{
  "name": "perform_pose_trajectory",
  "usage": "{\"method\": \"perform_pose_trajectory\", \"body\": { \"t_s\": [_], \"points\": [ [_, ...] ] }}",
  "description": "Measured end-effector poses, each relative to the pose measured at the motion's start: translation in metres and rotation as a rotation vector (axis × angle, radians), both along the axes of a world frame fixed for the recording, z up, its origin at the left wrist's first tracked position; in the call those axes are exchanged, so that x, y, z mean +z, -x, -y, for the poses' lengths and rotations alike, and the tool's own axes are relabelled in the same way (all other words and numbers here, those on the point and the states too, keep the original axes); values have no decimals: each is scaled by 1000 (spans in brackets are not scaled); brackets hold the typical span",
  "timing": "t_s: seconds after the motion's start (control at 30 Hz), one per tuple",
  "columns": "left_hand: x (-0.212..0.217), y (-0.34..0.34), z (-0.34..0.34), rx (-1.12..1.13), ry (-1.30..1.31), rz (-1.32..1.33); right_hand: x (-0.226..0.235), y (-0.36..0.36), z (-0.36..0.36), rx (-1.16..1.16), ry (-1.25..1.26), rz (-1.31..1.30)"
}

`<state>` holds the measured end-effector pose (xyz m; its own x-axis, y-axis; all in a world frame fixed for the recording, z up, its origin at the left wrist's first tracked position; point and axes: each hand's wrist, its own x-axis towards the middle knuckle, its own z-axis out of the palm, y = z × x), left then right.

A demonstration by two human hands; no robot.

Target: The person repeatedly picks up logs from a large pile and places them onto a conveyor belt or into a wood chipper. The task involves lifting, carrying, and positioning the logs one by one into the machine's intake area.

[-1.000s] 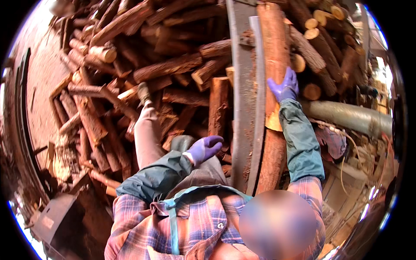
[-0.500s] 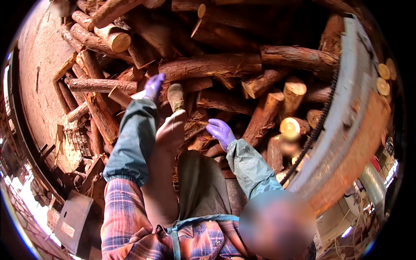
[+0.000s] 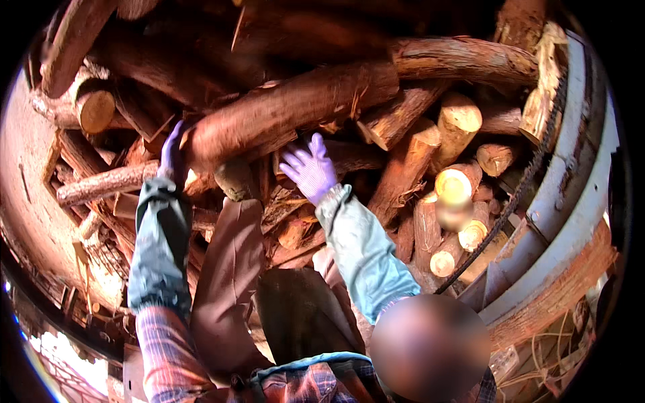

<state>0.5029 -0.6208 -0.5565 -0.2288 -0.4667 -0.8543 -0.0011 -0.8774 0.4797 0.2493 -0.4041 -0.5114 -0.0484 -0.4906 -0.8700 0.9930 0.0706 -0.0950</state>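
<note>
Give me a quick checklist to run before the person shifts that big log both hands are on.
1. Left hand on the big log: ok, the fingers wrap its near end.
2. Right hand on the log: cannot tell, the open palm sits just under it, contact unclear.
3. Gloves on both hands: ok, purple, with sleeve covers.
4. Log free of the pile: not ok, it lies across the split logs and another log crosses beside its far end.
5. Footing: cannot tell, one knee is raised against the pile, feet hidden.
6. Chain on the curved guard: ok, off to the right, apart from both hands.
</note>
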Motion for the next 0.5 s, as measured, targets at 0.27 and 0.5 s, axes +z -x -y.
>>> {"method": "perform_pose_trajectory", "body": {
  "t_s": [0.27, 0.5],
  "points": [
    [170, -11, -118, -629, 230, 71, 27, 11, 10, -148, -3, -185],
    [280, 124, -170, -804, 8, 132, 118, 67, -68, 181, 217, 138]
  ]
}}
